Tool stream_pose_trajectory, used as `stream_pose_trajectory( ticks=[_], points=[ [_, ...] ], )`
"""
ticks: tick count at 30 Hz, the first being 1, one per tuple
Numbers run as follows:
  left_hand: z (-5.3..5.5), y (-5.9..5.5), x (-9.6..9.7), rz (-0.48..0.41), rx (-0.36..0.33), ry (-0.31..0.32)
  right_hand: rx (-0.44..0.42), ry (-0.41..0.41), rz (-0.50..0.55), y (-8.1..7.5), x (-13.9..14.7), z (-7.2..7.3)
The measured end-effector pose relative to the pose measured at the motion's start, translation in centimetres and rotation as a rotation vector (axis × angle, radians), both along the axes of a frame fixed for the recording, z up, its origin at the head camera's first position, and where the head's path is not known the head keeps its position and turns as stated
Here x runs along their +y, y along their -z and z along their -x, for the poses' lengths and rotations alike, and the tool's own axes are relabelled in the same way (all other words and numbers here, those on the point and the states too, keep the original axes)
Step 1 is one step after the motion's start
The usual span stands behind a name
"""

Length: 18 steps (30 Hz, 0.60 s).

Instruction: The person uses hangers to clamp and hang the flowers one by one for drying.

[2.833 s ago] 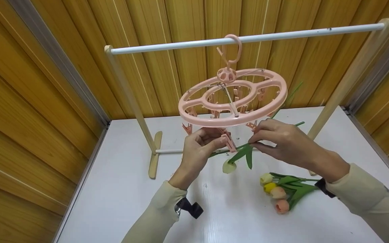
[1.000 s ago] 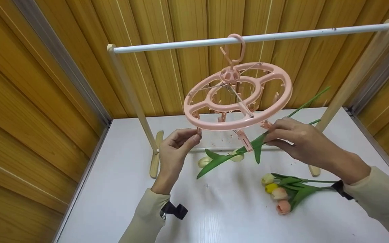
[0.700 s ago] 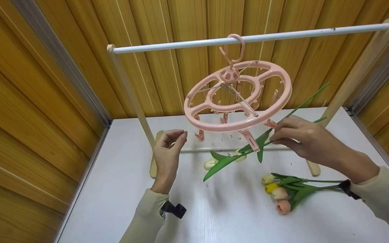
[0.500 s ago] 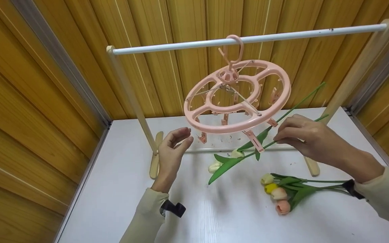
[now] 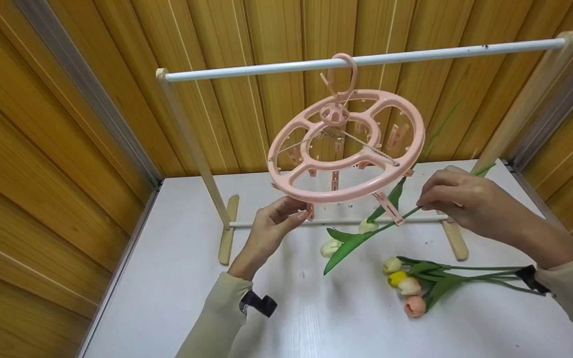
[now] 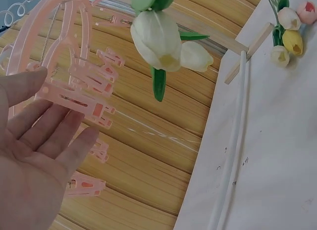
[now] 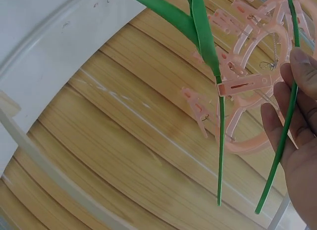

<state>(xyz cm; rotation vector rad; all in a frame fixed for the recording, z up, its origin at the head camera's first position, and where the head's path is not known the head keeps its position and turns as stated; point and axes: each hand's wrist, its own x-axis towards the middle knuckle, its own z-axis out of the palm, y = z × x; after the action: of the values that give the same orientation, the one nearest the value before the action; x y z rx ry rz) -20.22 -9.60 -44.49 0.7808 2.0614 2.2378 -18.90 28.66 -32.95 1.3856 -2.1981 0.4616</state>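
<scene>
A pink round clip hanger [image 5: 336,197] hangs from a rail, with several clothes pegs below its rings. My left hand [image 5: 275,223] has its thumb and fingers at a clothes peg [image 6: 74,100] on the near left side. My right hand [image 5: 458,199] pinches the green stem of a white tulip [image 5: 331,247]; its bloom hangs down to the left. That stem [image 7: 279,151] runs across my fingers in the right wrist view. Beside it, a clothes peg [image 7: 245,84] grips the stem of another white tulip [image 5: 367,226].
On the white table [image 5: 167,298] lies a bunch of tulips [image 5: 408,286] in white, yellow and peach, stems pointing right. The white rail [image 5: 246,72] stands on wooden posts [image 5: 192,149]. A lower white bar [image 5: 251,224] crosses behind my hands. Wood-look panels enclose the back and sides.
My left hand let go of one peg, drew back left, then came right to a peg again. The hanger has turned. My right hand has moved right with its tulip.
</scene>
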Motion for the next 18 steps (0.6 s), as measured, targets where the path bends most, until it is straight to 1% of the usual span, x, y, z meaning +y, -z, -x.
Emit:
stream_pose_trajectory(
  ticks=[2, 4, 9, 12, 15, 18],
  points=[
    [0.0, 0.0, 0.0, 0.005, 0.004, 0.011, 0.002, 0.004, -0.004, 0.0, 0.1, 0.0],
    [-0.1, 0.0, 0.0, 0.007, 0.010, 0.010, 0.003, 0.008, -0.008, 0.1, 0.2, 0.1],
    [-0.3, 0.0, 0.0, 0.007, 0.015, -0.003, 0.005, 0.035, -0.010, 0.0, 0.7, 0.2],
    [-0.6, -0.1, 0.0, 0.013, 0.017, -0.009, 0.001, 0.057, -0.016, 0.1, 1.0, 0.3],
    [-1.0, -0.4, 0.1, 0.029, 0.014, -0.016, -0.004, 0.082, -0.024, 0.1, 1.0, 0.4],
    [-1.4, -0.7, 0.3, 0.023, -0.013, -0.006, -0.006, 0.093, -0.019, 0.2, 0.9, 0.6]
  ],
)
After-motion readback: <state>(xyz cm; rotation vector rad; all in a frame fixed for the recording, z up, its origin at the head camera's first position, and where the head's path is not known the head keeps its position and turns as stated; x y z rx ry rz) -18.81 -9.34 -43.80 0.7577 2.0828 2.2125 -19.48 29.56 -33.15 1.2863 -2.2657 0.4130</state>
